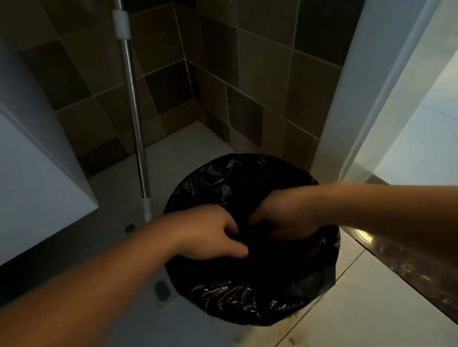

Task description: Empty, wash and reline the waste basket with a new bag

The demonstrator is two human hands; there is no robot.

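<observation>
Risk first, going left to right. White cabinet hangs over the left side, and the long metal mop handle with a white collar leans in the tiled corner just behind the basket. If an elbow swings back while the bag gets tugged, I reckon that pole is what gets knocked over.

Left hand is curled shut, fingers pinching a fold of the crinkly black plastic bin bag near the middle of the opening. Right hand is bunched the same way just beside it, gripping the same gathered plastic, knuckles nearly touching the left. Looks to me like the mouth is being gathered, though whether this is the old bag coming out or a new one going in, I can't tell.

What could go wrong: thin film like that tears if both fists pull apart instead of together, and if the far edge slips off the rim the bag could slump into the basket.

The round waste basket itself is almost fully hidden under the bag, standing on the pale floor tiles in the corner, near the white door frame. The plastic is glossy, heavily wrinkled, draped loosely over the front rim. Some yellowish staining on the tile just in front.
</observation>
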